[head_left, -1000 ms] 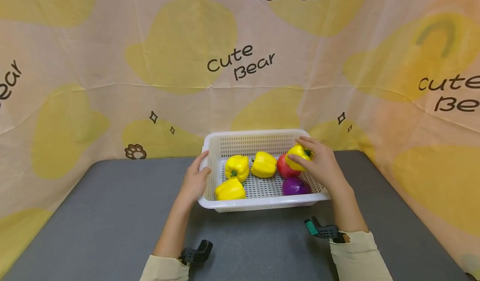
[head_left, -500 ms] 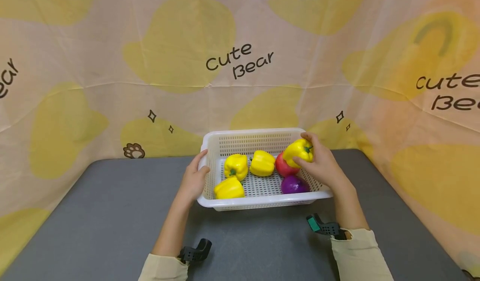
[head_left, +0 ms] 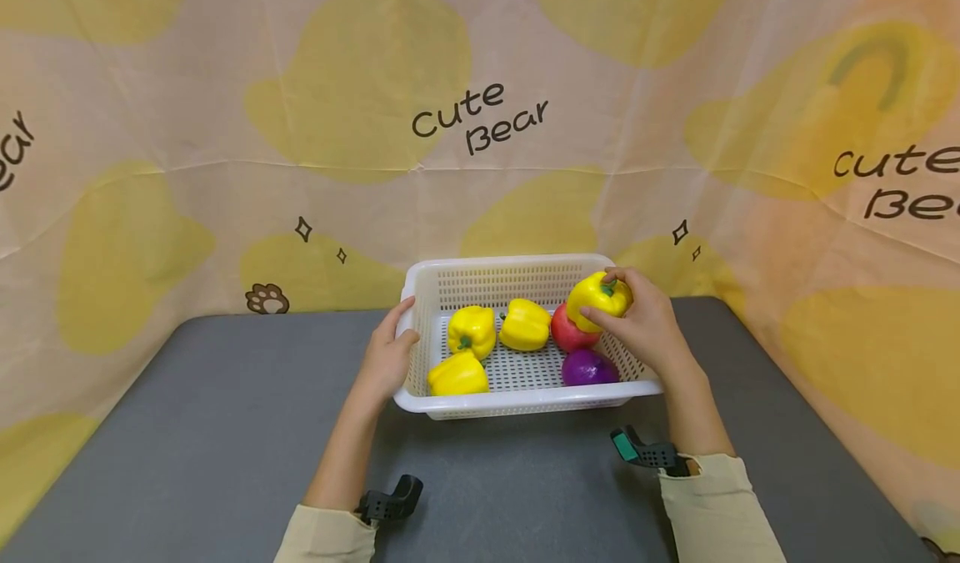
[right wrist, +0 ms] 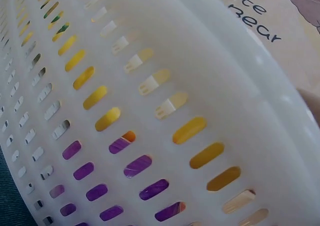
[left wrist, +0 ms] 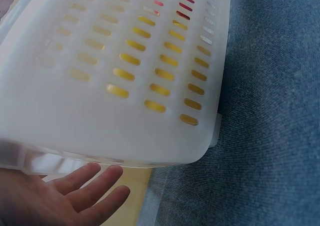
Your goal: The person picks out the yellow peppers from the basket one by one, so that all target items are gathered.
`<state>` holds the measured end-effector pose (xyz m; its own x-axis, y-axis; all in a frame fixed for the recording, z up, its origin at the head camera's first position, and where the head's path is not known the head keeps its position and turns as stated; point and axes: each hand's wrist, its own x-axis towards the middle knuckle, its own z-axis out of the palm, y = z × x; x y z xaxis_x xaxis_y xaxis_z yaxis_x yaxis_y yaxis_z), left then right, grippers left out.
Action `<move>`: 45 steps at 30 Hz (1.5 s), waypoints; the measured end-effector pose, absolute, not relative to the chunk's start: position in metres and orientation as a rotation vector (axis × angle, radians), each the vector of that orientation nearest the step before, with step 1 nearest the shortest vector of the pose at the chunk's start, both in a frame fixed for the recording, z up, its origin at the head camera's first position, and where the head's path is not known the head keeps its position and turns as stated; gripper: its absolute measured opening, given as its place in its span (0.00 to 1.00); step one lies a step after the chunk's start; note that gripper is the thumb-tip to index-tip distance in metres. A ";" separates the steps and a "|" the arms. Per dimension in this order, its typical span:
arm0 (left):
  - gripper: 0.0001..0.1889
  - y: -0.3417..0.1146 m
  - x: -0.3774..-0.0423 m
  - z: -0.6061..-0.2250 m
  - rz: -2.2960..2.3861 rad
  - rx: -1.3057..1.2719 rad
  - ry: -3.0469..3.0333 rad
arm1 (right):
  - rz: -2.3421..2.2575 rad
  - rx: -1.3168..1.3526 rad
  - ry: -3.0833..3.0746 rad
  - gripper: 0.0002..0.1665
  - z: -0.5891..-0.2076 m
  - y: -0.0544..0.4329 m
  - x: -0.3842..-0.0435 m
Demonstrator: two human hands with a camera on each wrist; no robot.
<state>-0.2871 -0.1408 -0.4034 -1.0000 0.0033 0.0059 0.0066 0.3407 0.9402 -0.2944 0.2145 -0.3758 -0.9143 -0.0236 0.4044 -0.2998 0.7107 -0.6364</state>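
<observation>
A white slotted plastic basket [head_left: 517, 399] stands on the dark grey table in the head view. My left hand [head_left: 388, 359] grips its left rim, thumb over the edge; straightened fingers [left wrist: 92, 191] show outside the wall in the left wrist view. Over the basket's right end, my right hand [head_left: 648, 325] pinches a yellow bell pepper [head_left: 588, 298] between thumb and fingers, its green stem facing up. That pepper partly covers a red round fruit [head_left: 567, 334]. A purple onion-like ball [head_left: 588, 369] lies in front of the fruit, also seen through the slots in the right wrist view.
Several more yellow bell peppers [head_left: 526, 325] lie in the left and middle of the basket. Behind it, the patterned cloth backdrop [head_left: 360, 129] rises from the table's far edge. Grey tabletop [head_left: 262, 413] stretches to both sides and in front.
The pepper in my right hand has turned, its stem swinging from the right side to the top, and has risen slightly. My left hand has kept its place on the basket.
</observation>
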 end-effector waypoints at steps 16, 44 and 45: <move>0.32 -0.140 -0.288 -0.403 -1.780 -0.004 -2.579 | 0.959 0.314 -2.579 0.42 -0.378 0.216 -0.299; 0.34 -0.141 -0.288 -0.401 -1.695 -0.002 -2.586 | 0.870 0.188 -2.376 0.44 -0.358 0.242 -0.284; 0.34 -0.141 -0.287 -0.402 -1.683 0.003 -2.587 | 0.883 0.187 -2.367 0.45 -0.359 0.246 -0.284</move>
<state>-0.2875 -0.1411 -0.4024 -0.9985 -0.0317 0.0454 0.0287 0.4054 0.9137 -0.2843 0.2462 -0.3589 -0.8109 0.0735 0.5806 -0.3246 0.7690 -0.5507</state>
